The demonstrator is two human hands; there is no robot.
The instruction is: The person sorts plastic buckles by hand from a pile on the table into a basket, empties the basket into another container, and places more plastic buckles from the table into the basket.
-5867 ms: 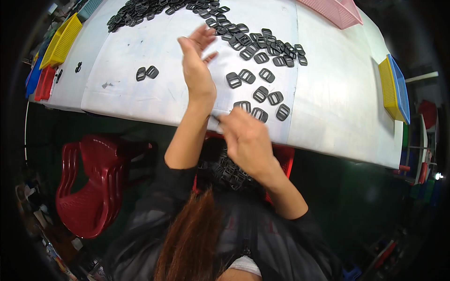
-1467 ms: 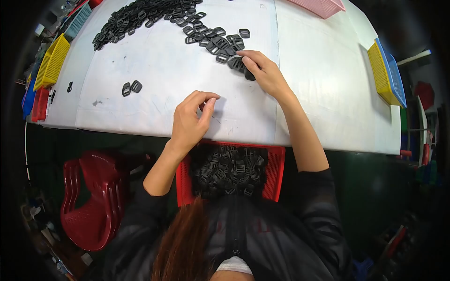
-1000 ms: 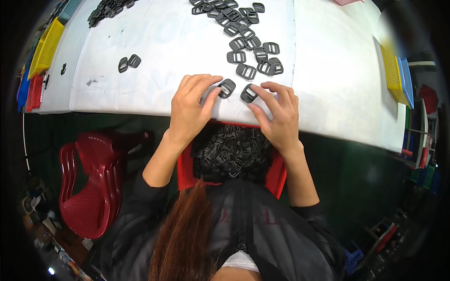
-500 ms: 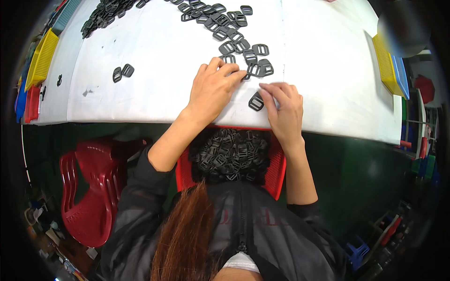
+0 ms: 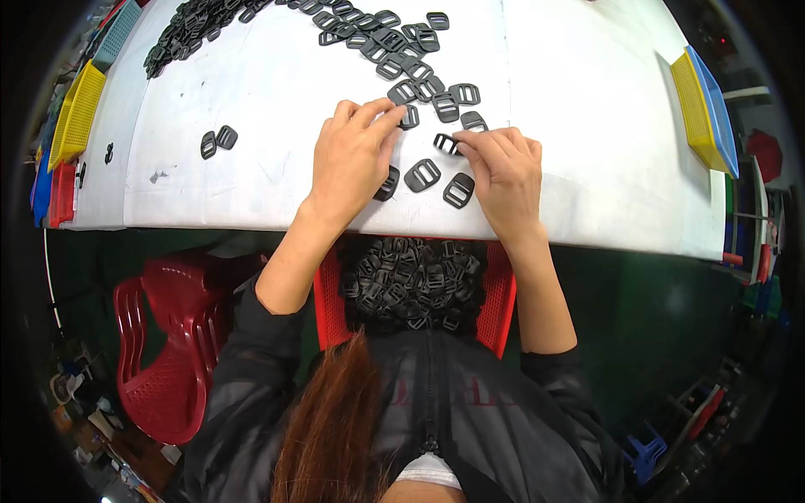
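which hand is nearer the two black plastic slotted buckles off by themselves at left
Left. The left hand is to the right of the two buckles, across white tabletop; the right hand is farther right, pinching another black buckle.

The tabletop (image 5: 595, 176) has wide room on its right side, from the right hand (image 5: 466, 144) over to the yellow and blue baskets (image 5: 698, 113) by the right edge. There is a big open patch on the left too, with just two buckles (image 5: 226, 137) to go around before the yellow basket (image 5: 77, 116) at the left edge. In the middle, a messy trail of buckles (image 5: 390, 38) blocks the way to the far edge and joins a big heap (image 5: 197, 27) at the far left. Between the left hand (image 5: 352, 155) and right hand it is tight: three loose buckles (image 5: 422, 175) lie there near the near edge.
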